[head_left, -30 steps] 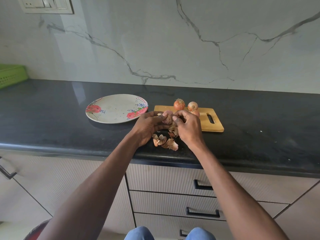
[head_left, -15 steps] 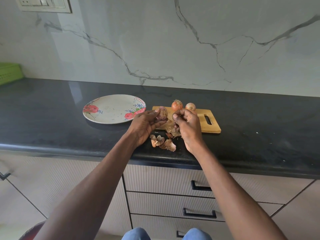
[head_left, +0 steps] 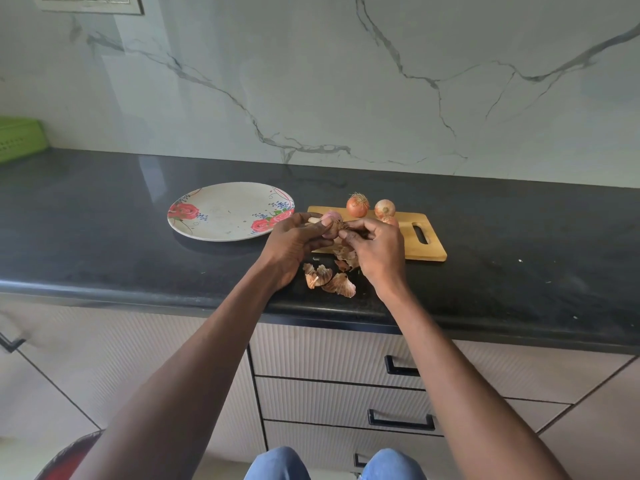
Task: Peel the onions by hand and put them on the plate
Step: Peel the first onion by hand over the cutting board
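loose onion skins [head_left: 330, 279] lie on black counter [head_left: 104, 237] near its front edge | left hand [head_left: 294, 242] curls round half-peeled onion [head_left: 331, 223], held above the counter | right hand [head_left: 375, 249] pinches the onion's root end | flowered plate [head_left: 221, 211] just left | cutting board [head_left: 424, 249] behind hands carries unpeeled onions [head_left: 357, 205]

The black polished stone desk [head_left: 104, 237] carries a round white plate with red roses [head_left: 225, 206], a rectangular wooden cutting board [head_left: 424, 251], loose brown onion skins [head_left: 329, 278] near its front edge, and a green plastic basket [head_left: 19, 138] far left.
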`<state>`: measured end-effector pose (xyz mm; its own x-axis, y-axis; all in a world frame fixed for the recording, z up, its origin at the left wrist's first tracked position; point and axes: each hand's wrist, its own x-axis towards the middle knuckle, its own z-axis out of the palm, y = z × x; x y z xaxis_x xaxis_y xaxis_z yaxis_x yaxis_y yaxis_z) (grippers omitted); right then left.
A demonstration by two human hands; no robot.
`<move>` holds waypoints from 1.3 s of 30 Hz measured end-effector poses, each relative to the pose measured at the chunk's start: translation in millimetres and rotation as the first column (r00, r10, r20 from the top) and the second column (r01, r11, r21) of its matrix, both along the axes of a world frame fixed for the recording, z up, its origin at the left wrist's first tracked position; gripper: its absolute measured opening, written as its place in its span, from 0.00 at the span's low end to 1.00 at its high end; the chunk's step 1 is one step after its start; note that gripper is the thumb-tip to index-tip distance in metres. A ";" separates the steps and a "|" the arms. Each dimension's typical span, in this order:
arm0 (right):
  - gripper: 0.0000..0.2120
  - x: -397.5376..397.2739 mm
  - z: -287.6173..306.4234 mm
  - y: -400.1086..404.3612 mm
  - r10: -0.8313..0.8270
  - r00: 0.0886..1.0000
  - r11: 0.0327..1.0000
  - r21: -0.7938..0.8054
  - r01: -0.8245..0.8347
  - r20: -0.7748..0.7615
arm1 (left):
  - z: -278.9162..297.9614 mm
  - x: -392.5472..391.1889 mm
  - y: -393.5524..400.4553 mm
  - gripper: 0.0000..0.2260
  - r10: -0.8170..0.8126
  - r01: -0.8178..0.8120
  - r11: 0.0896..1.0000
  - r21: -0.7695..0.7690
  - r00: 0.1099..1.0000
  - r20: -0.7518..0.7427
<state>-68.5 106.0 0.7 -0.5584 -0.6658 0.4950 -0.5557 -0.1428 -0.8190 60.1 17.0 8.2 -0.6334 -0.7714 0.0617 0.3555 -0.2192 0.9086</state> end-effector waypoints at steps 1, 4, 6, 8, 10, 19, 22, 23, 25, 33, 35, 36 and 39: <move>0.05 -0.8 -0.4 -0.2 -0.014 1.000 1.000 -0.009 0.014 -0.008 | -0.2 0.1 0.6 0.11 -0.004 0.004 1.000 -0.002 1.000 0.004; 0.03 -1.5 -0.8 -0.4 -0.037 0.998 0.999 -0.008 0.037 -0.054 | -1.3 -0.1 1.0 0.11 0.000 0.000 1.000 -0.016 1.000 0.020; 0.05 -2.0 -0.9 -1.1 -0.033 0.999 0.999 -0.004 0.033 -0.031 | -1.6 -0.2 1.5 0.09 0.001 -0.001 1.000 -0.029 1.000 0.022; 0.07 -4.2 -0.8 -1.6 0.012 0.998 1.000 -0.007 -0.011 0.056 | -1.2 0.1 2.1 0.07 -0.002 0.002 0.999 -0.033 1.000 0.017; 0.08 -3.4 1.3 0.5 0.082 0.982 0.997 -0.014 -0.081 0.168 | -1.0 0.3 1.7 0.06 -0.007 0.007 1.000 -0.020 1.000 0.015; 0.08 1.5 9.7 7.4 0.253 0.865 0.967 -0.117 -0.225 0.434 | 1.8 -1.6 1.0 0.05 0.035 -0.034 0.999 0.035 0.999 -0.026; 0.07 2.4 8.7 7.3 0.257 0.884 0.966 -0.111 -0.232 0.391 | -1.1 -3.3 1.5 0.04 0.081 -0.081 0.997 -0.005 0.996 -0.026; 0.07 2.5 7.8 6.9 0.257 0.892 0.967 -0.107 -0.233 0.372 | -1.9 -3.4 2.4 0.04 0.093 -0.094 0.995 -0.028 0.995 -0.025; 0.06 3.5 8.4 7.0 0.255 0.907 0.967 -0.105 -0.233 0.335 | -4.8 -3.8 1.5 0.06 0.133 -0.134 0.989 -0.057 0.991 -0.016; 0.09 0.4 2.8 7.9 0.123 0.984 0.992 -0.008 -0.123 0.125 | -5.7 3.0 -3.6 0.29 0.322 -0.299 0.935 -0.190 0.941 0.106; 0.04 0.4 1.1 4.2 0.072 0.997 0.996 0.054 -0.071 -0.018 | -4.5 3.4 2.8 0.24 0.301 -0.266 0.926 -0.267 0.948 0.099; 0.02 -0.3 1.2 3.3 0.038 0.998 0.998 0.053 -0.036 -0.049 | -3.6 3.8 5.3 0.20 0.294 -0.255 0.918 -0.305 0.951 0.092; 0.02 -4.2 0.7 2.0 -0.048 0.993 0.998 -0.053 0.042 -0.111 | -0.9 5.1 8.3 0.11 0.258 -0.216 0.904 -0.369 0.964 0.068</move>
<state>-72.7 108.0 1.4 -0.5262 -0.6137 0.5887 -0.6508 -0.1550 -0.7433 65.2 25.3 7.3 -0.4539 -0.8395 0.2986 0.2477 0.2031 0.9473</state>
